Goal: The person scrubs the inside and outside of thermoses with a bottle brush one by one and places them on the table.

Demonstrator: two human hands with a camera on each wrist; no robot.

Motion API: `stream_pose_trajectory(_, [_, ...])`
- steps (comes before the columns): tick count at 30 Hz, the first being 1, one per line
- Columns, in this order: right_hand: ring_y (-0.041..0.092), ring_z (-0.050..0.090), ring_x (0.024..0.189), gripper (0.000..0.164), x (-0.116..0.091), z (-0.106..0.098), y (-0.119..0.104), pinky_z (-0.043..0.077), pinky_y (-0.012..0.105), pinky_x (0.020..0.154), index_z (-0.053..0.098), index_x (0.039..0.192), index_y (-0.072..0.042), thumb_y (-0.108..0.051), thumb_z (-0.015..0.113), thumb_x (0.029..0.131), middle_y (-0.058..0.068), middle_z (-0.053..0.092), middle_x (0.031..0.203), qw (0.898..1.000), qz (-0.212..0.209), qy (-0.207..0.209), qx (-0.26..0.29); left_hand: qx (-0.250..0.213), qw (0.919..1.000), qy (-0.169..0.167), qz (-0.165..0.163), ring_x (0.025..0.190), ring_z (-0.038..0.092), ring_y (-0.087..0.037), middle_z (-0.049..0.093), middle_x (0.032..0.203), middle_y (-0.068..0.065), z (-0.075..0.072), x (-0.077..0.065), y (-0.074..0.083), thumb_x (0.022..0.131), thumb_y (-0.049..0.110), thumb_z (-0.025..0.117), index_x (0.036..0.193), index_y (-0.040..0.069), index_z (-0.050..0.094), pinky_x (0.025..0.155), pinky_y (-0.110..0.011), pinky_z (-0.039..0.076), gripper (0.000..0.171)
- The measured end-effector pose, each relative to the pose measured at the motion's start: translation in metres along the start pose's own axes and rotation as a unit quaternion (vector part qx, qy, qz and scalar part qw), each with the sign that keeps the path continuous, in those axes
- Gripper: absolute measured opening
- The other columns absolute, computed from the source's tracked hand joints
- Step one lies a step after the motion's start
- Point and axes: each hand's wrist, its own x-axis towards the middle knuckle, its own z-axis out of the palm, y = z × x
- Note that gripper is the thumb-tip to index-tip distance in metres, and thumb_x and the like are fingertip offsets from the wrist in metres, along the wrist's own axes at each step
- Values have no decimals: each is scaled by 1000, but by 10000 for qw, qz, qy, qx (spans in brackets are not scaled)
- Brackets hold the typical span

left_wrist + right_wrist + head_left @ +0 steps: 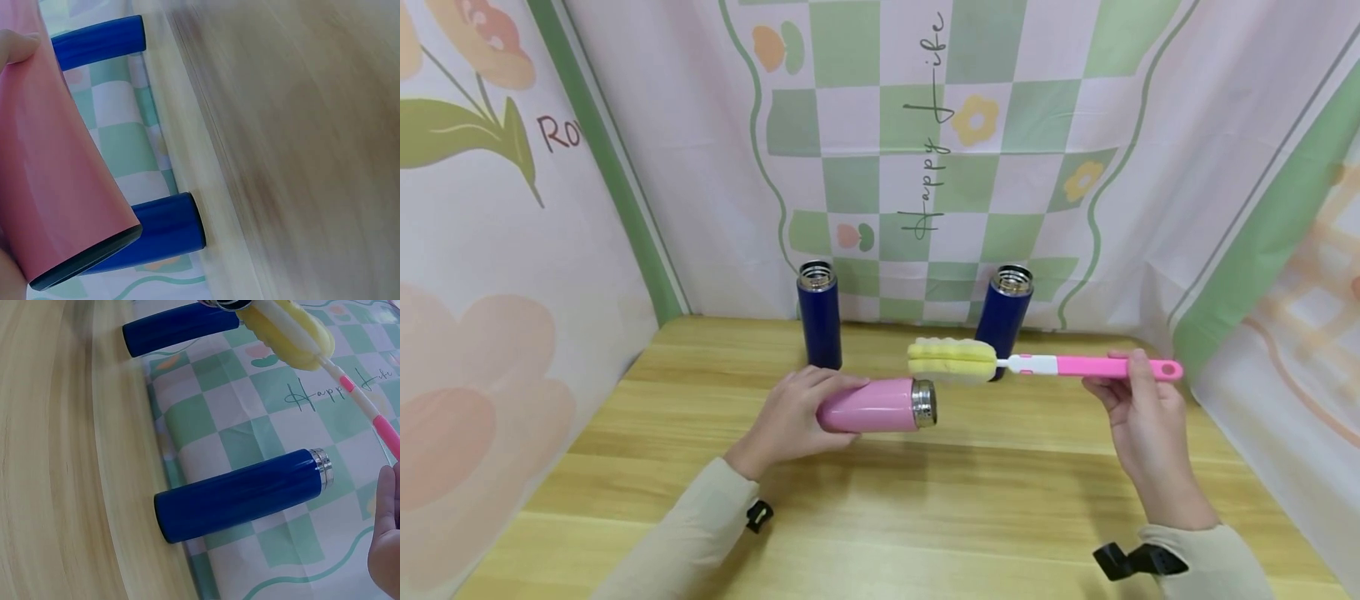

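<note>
My left hand grips a pink metal bottle by its base end, tipped on its side with its bare steel mouth facing right. My right hand holds the pink handle of a bottle brush between thumb and fingers. The brush lies level, its yellow and white sponge head pointing left, just above and beyond the pink bottle's mouth. In the left wrist view the dark base of the pink bottle shows. The sponge head overlaps the bottle's steel rim in the right wrist view.
Two dark blue bottles without lids stand upright at the back of the wooden table, one on the left and one on the right. Behind them hangs a green and white checked curtain with flowers.
</note>
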Motion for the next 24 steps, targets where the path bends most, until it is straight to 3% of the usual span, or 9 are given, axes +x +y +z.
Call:
stream_pose_trajectory(14, [18, 69, 85, 26, -3, -4, -3, 55, 28, 83, 65, 110, 4, -17, 51, 105, 11, 68, 96, 9977, 189, 225, -613, -239, 9994, 222, -91, 106, 60, -13, 68, 117, 7, 1, 1, 1, 71, 44, 87, 129, 27, 66, 89, -42, 48, 64])
stream_pose_trajectory(24, [18, 69, 84, 24, -4, -5, -5, 56, 27, 82, 65, 106, 3, -15, 50, 106, 11, 68, 94, 9966, 219, 164, -782, -312, 9989, 296, -199, 105, 60, -14, 67, 117, 6, 3, 0, 0, 71, 44, 88, 130, 26, 66, 87, -42, 50, 66])
